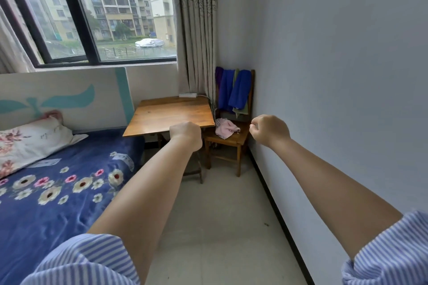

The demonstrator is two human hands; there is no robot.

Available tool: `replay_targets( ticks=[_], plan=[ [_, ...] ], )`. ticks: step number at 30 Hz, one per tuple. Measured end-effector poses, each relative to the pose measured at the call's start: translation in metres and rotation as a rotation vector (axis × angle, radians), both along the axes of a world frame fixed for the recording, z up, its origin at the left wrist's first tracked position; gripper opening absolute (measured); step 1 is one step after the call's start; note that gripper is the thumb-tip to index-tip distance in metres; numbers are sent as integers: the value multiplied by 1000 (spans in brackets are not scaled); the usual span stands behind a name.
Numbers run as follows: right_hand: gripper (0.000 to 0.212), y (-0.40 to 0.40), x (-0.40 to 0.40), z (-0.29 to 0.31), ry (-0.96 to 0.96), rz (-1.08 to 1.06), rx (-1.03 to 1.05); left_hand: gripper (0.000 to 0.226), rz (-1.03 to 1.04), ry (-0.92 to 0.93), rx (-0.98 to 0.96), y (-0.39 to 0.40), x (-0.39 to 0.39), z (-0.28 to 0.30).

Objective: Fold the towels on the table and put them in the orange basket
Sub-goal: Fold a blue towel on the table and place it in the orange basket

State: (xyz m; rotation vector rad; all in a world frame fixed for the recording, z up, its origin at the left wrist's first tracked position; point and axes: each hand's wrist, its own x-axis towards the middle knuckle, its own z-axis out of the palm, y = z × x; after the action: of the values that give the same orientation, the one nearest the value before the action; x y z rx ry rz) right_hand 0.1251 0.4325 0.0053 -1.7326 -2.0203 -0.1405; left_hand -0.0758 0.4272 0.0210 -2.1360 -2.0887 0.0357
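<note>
Both my arms are stretched out in front of me in the air. My left hand [186,133] is a curled fist holding nothing, in line with the near edge of the wooden table [171,112]. My right hand [269,131] is also curled, empty, in front of the wall. Blue towels [234,90] with a green one hang over the back of a wooden chair [231,141] in the corner. A crumpled pink towel [226,131] lies on the chair seat. No orange basket is in view.
A white power strip [188,95] lies at the table's far edge. A bed with a blue floral cover [58,183] and a pillow [30,141] fills the left. A grey wall runs along the right. Pale floor tiles [220,227] stretch toward the chair.
</note>
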Motion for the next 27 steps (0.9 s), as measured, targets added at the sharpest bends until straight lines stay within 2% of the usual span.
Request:
replay_targets(
  ticks=[14, 22, 27],
  plan=[
    [30, 377, 18, -10, -24, 19, -31, 23, 38, -48, -43, 365, 20, -4],
    [30, 561, 18, -48, -56, 8, -107, 24, -13, -65, -63, 558, 5, -42],
    [28, 675, 14, -70, -70, -60, -206, 23, -65, -57, -148, 687, -3, -66]
  ],
)
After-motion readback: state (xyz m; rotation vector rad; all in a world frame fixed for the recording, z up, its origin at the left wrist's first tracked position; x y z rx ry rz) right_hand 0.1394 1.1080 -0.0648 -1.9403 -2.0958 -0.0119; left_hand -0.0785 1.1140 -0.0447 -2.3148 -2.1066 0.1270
